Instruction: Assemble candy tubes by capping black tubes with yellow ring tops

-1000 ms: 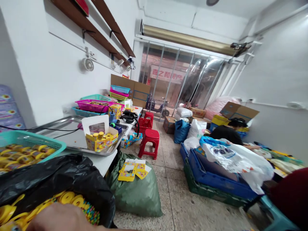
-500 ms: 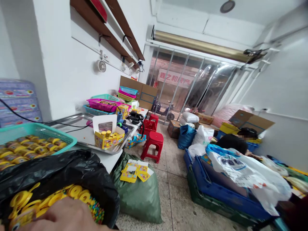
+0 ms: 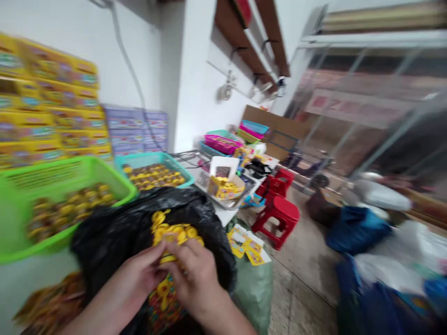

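Observation:
My left hand (image 3: 148,267) and my right hand (image 3: 197,267) meet over an open black plastic bag (image 3: 115,246). Their fingers are closed around a small yellow-lidded jar (image 3: 168,257), partly hidden and smeared by motion. Inside the bag, yellow plastic caps (image 3: 181,231) lie in a heap just beyond my fingertips. Small multicoloured beads or candies (image 3: 162,307) show below my hands, between the wrists.
Left of the bag stands a green basket (image 3: 104,170) of yellow-lidded jars; a turquoise basket (image 3: 186,174) holds more behind it. A metal tray (image 3: 232,203) bears a yellow display box (image 3: 225,190). At right are a green sack (image 3: 256,288) and red stool (image 3: 279,214).
The view has swung left, bringing the green basket and stacked yellow boxes into sight. Both hands now show together over the bag, where one hand showed at the lower edge before.

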### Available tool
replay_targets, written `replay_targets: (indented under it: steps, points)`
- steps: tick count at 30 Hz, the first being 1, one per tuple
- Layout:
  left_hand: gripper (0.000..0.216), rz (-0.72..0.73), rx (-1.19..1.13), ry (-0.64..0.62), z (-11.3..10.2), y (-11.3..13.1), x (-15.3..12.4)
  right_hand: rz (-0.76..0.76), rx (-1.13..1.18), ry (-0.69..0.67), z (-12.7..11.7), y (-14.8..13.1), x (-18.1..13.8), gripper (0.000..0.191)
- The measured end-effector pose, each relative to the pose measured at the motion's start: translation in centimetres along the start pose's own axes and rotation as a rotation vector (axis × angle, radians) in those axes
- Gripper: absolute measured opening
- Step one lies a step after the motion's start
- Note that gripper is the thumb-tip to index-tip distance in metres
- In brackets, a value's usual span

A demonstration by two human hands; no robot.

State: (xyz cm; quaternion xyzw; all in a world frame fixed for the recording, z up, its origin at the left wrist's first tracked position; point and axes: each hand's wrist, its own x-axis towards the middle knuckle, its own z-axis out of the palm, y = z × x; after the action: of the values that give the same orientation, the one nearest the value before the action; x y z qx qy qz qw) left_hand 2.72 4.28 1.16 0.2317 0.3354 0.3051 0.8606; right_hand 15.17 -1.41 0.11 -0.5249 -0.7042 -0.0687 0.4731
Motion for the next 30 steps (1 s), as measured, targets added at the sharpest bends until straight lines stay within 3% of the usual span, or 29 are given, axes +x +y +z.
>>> replay_targets:
  steps: [6, 12, 17, 22, 30]
  points:
    - [0.015, 0.027, -0.136, 0.0, -1.2, -0.6, 1.0, 0.004, 0.105, -0.02, 0.0, 0.9, -0.1, 0.02]
    - [0.019, 0.026, -0.128, -0.126, -0.9, 0.0, 0.5, 0.129, 0.146, -0.001, -0.5, 1.1, 0.1, 0.031]
    - [0.022, 0.052, -0.137, -0.126, -1.0, 0.2, 0.5, 0.051, 0.101, -0.043, 0.0, 1.1, 0.0, 0.035]
    - [0.021, 0.068, -0.132, -0.034, -1.1, -0.3, 0.8, 0.056, 0.137, -0.084, 0.1, 0.7, 0.0, 0.033]
    - [0.014, -0.007, -0.205, -0.053, -0.7, -0.8, 0.5, -0.121, -0.035, 0.017, -0.1, 0.7, -0.4, 0.028]
